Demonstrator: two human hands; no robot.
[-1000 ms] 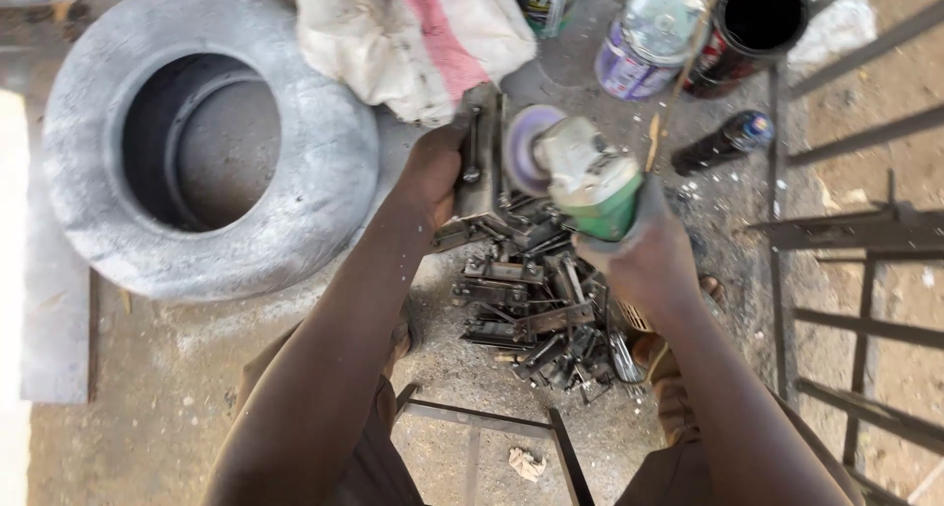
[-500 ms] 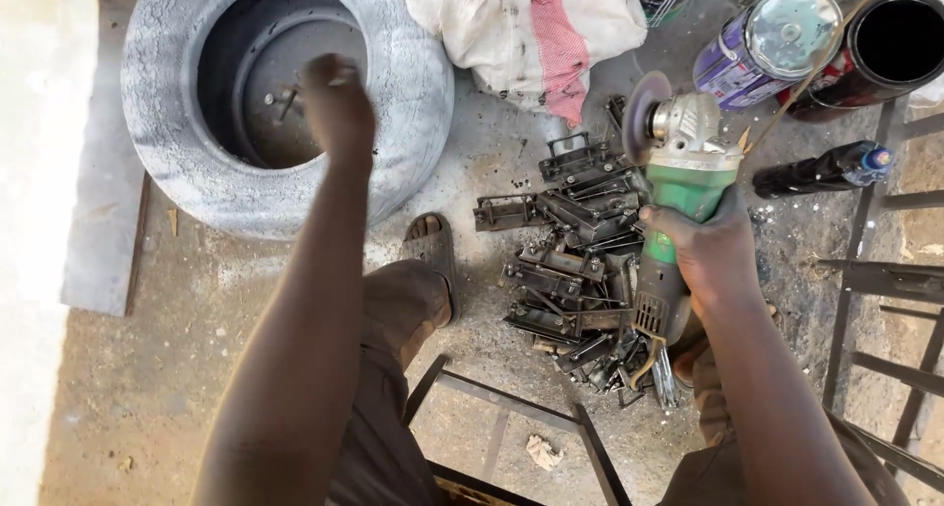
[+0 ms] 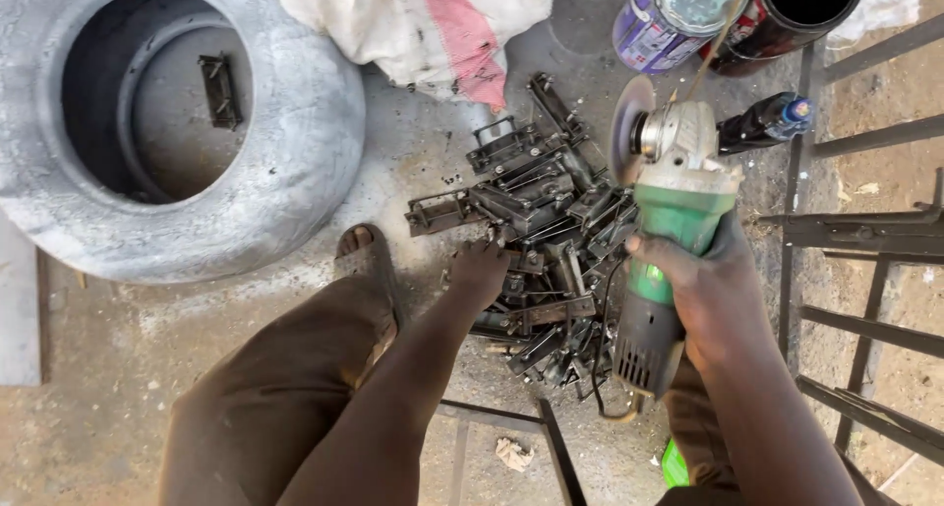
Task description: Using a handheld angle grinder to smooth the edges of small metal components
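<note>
Our left hand (image 3: 479,270) reaches down onto the near edge of the pile of metal brackets (image 3: 536,231), fingers curled over a piece there; we cannot tell whether they have closed on it. Our right hand (image 3: 708,290) grips the body of the green angle grinder (image 3: 669,221), held above the right side of the pile with its disc (image 3: 629,127) pointing away from us. The grinder's long axis runs from our body outward, and the brackets lie just left of it, directly under the left hand, which is the nearer one to them. One bracket (image 3: 220,91) lies inside the hollow of the grey stone ring (image 3: 295,172), well apart to the far left. A white and pink sack (image 3: 433,24) and paint cans (image 3: 678,9) sit beyond the pile. Half a second ago our left hand hung over the ring's opening; now it is back at the pile, while the grinder has barely shifted.
</note>
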